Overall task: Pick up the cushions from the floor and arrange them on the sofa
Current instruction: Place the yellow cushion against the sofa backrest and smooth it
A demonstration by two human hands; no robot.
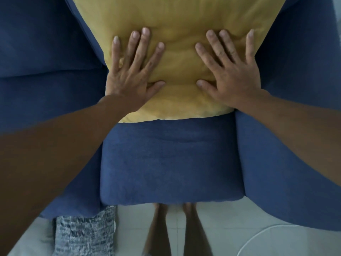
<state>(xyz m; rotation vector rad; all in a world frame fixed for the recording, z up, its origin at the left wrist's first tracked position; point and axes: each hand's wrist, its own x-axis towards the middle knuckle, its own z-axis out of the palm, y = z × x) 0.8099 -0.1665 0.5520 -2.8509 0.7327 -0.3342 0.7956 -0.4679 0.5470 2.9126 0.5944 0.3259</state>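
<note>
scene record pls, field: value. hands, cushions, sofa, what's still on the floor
left hand: flat, fingers spread, pressing on the yellow cushion
right hand: flat, fingers spread, on the same cushion
yellow cushion: on the blue sofa, leaning toward the backrest
blue sofa: seat in front of the cushion bare
grey patterned cushion: on the floor at the sofa's front edge, on the person's left
floor: pale tiles; the person's legs close to the sofa
grasp: neither hand closed on anything

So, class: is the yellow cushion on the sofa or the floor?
On the sofa: the yellow cushion rests on the blue seat, both hands pressing it.
</note>
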